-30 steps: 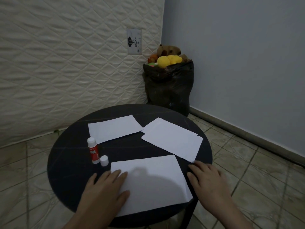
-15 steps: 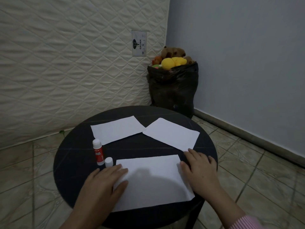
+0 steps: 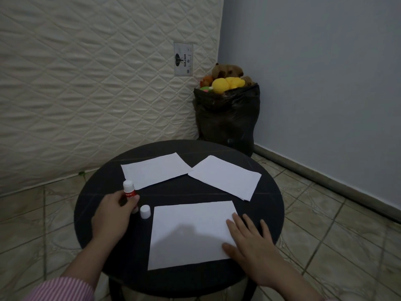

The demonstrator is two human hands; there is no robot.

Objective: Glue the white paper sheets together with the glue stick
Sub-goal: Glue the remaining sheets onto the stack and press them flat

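While left hand (image 3: 112, 216) grips glue stick (image 3: 129, 190), right hand (image 3: 249, 242) flat on smooth rectangular sheet (image 3: 188, 231)

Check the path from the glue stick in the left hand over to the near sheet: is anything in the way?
Only the loose white cap. It stands upright on the table between the glue stick, gripped by the left hand, and the near sheet. The right hand presses that sheet's right edge; the rest is bare.

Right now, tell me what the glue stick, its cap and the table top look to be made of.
Glue stick: likely smooth plastic, a white tube with a glossy red label. Cap: matching white plastic, by its even matte surface. Table: dark with a dull sheen and faint straight lines; possibly painted wood or laminate, but I cannot tell which.
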